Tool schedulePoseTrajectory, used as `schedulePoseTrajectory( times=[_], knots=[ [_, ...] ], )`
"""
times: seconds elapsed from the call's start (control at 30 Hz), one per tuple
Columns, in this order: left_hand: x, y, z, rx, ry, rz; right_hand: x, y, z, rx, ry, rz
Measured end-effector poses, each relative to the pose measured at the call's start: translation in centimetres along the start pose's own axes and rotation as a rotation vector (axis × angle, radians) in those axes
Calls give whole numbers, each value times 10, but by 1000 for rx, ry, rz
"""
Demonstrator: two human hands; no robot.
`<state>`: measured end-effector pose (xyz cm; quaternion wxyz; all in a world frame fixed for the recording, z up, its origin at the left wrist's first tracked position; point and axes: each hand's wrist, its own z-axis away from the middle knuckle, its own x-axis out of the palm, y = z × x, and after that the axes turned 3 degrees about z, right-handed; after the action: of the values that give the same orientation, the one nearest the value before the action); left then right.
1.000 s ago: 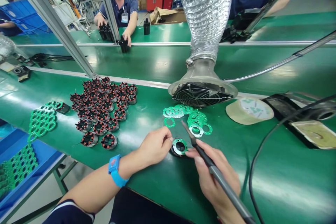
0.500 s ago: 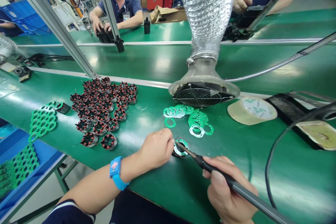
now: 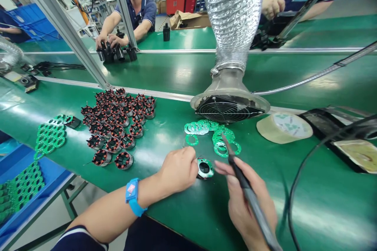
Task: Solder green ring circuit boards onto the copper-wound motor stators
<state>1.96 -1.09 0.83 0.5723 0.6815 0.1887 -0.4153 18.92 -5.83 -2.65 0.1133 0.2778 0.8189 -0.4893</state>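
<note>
My left hand (image 3: pixel 179 169), with a blue wrist strap (image 3: pixel 134 197), is closed against the left side of a motor stator (image 3: pixel 205 175). Its fingertips are hidden, so what they pinch cannot be made out. A white-and-green ring-shaped circuit board (image 3: pixel 209 166) lies on top of the stator, around its dark centre hole. In my right hand (image 3: pixel 250 200) is a soldering iron (image 3: pixel 246 186), gripped like a pen, its blurred tip pointing up and away from the stator. Beyond the tip lie loose ring boards (image 3: pixel 192 140) and an overlapping pile of more green rings (image 3: pixel 225 133).
Many copper-wound stators (image 3: pixel 123 160) stand in a cluster on the left. Farther left is a green board panel (image 3: pixel 50 141). A fan hood (image 3: pixel 229 110) hangs ahead. Tape roll (image 3: pixel 284 127), soldering sponge (image 3: pixel 357 155) and a cable (image 3: pixel 294 188) are on the right. Co-workers sit opposite.
My right hand has drawn the soldering iron away from the ring board and tilted its tip upward. My left hand stays beside the stator. A co-worker opposite has shifted black parts leftward.
</note>
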Motion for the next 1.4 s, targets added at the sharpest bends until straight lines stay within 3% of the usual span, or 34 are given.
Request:
schedulePoseTrajectory(
  times=[0.17,0.23,0.37,0.53,0.67,0.83,0.97,1.07,1.27,1.4],
  knots=[
    [-4,-6,-5,-153,-79,411,8,3,-11,-112,-165,248],
    [-8,-7,-4,-121,-119,487,8,3,-12,-103,-173,242],
    [-10,-6,2,118,-225,237,8,2,-9,-12,-178,250],
    [10,-2,7,102,-155,41,12,-4,-3,143,-116,274],
    [17,-2,5,104,-93,41,13,-8,-2,53,-44,306],
    [7,-4,0,179,-160,109,13,-8,-3,-34,-27,340],
    [8,-11,-2,286,-176,243,17,-1,-3,-60,-117,311],
    [16,-16,0,235,-93,337,20,4,-3,-72,-163,297],
    [28,-14,6,210,-3,227,22,2,-2,-42,-89,318],
    [31,-14,5,144,-9,293,25,1,-3,-82,-85,307]
  ],
)
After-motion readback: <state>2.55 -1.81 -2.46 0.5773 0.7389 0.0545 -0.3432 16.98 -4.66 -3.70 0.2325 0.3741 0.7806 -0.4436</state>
